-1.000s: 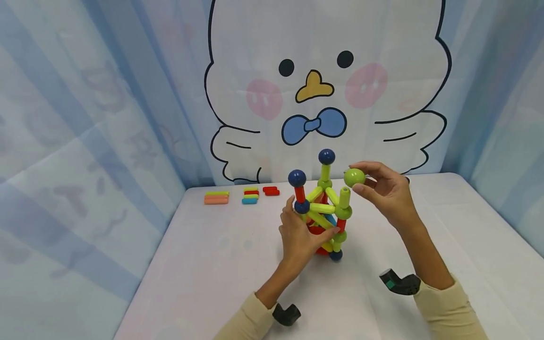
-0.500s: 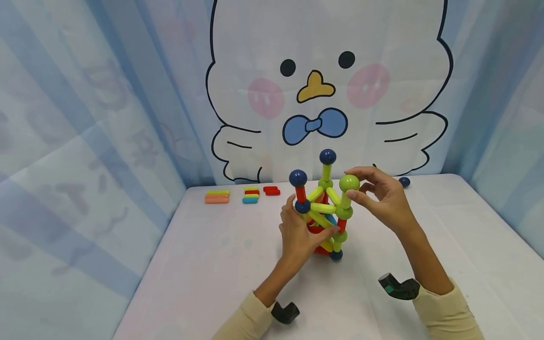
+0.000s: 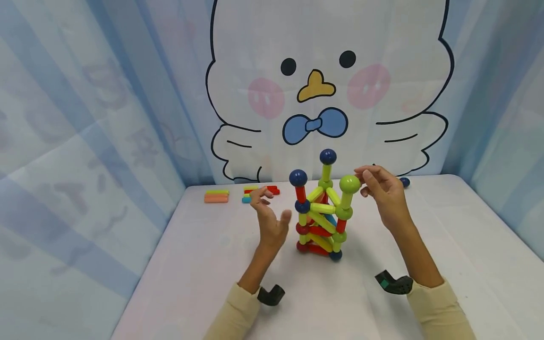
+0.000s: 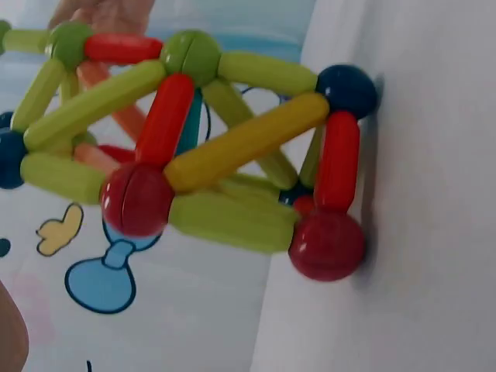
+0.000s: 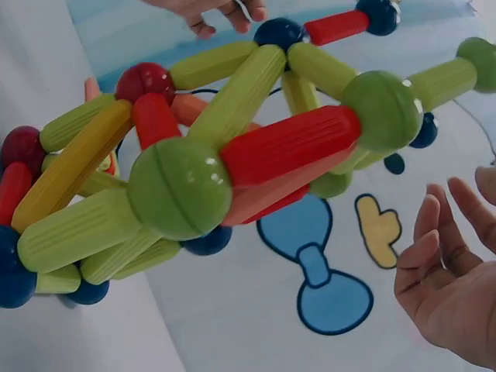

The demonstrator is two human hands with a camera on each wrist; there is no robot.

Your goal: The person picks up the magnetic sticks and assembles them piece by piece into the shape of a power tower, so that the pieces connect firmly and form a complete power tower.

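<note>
Tower upright mid-table, between two hands that grip nothing.

Tower (image 3: 322, 208) stands on table (image 3: 238, 264), long axis vertical; green ball (image 3: 349, 184) seated on its right front post. Right hand (image 3: 387, 196) is nearer to that ball: fingers loosely bent, fingertips just beside it on the right, apart; right wrist view shows air between. Left hand (image 3: 271, 226) sits left of tower, thumb spread, fingers bent, nothing held; tower lies to the right of its thumb, near, not touching. Beyond left fingertips, loose sticks (image 3: 216, 199) lie with long axes left to right, some partly hidden. Blue ball (image 3: 405, 182) lies behind right hand.
</note>
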